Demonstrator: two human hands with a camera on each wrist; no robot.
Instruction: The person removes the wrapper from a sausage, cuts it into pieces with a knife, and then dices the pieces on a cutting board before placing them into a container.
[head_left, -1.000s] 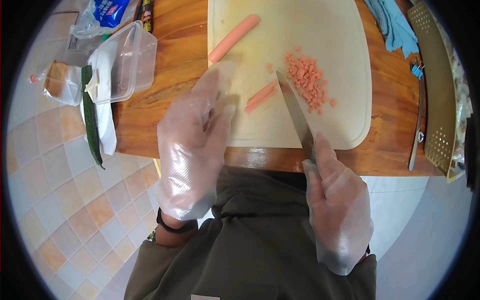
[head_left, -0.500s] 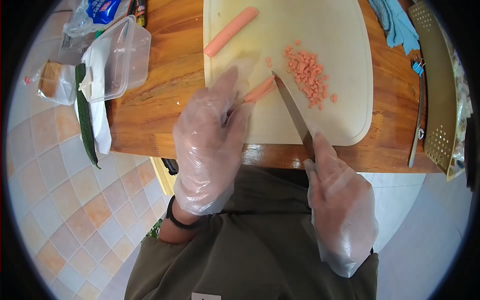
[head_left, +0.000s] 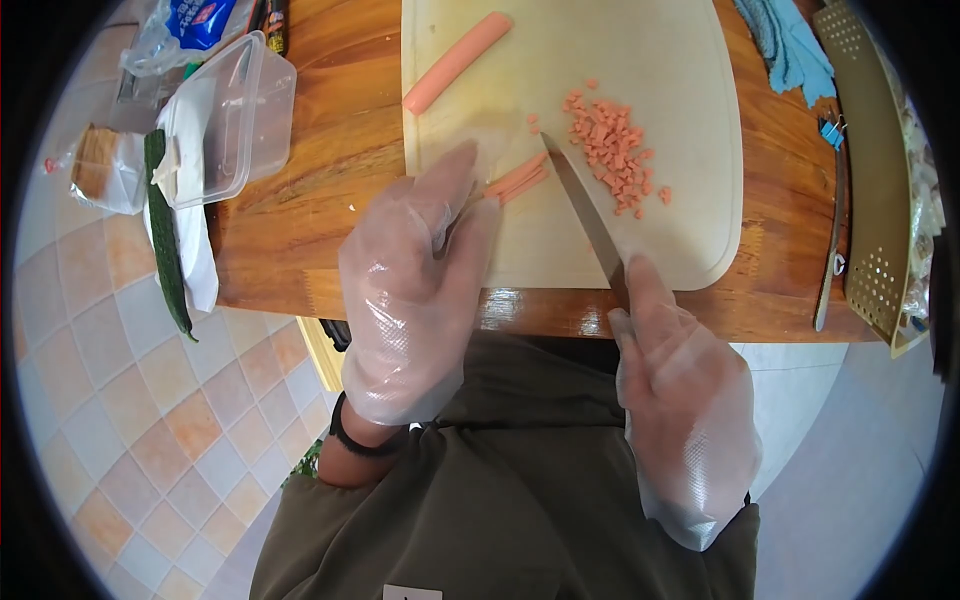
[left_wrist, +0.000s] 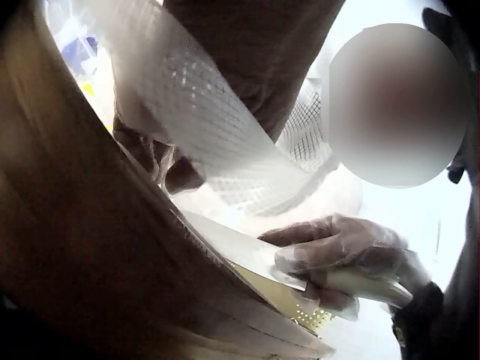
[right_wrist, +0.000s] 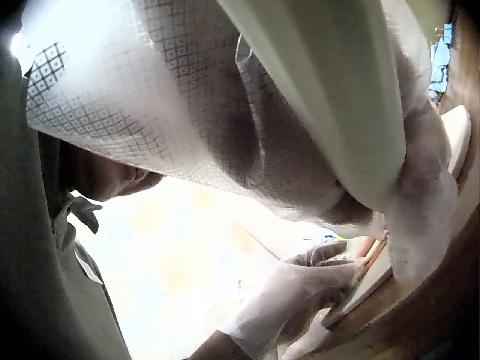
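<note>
My right hand (head_left: 690,410), in a clear plastic glove, grips a knife (head_left: 590,215) with index finger and thumb near the heel of its blade. The pale knife handle (right_wrist: 337,90) shows large in the right wrist view. The blade slants over the cutting board (head_left: 650,40), its tip just right of several thin sausage strips (head_left: 524,178). My gloved left hand (head_left: 410,280) pinches the strips' left ends between thumb and fingers; those ends are partly hidden. Right of the blade lies a heap of diced sausage (head_left: 615,150). A longer sausage piece (head_left: 458,62) rests at the board's upper left.
At left are a clear plastic container (head_left: 250,120), a cucumber (head_left: 165,240) on white paper and a bagged brown item (head_left: 100,165). At right are a blue cloth (head_left: 790,50), a thin metal tool (head_left: 832,240) with a blue clip and a perforated basket (head_left: 870,180).
My left hand has moved right onto the strips and taken hold of their left ends. The knife stays beside them, its tip shifted slightly up and left.
</note>
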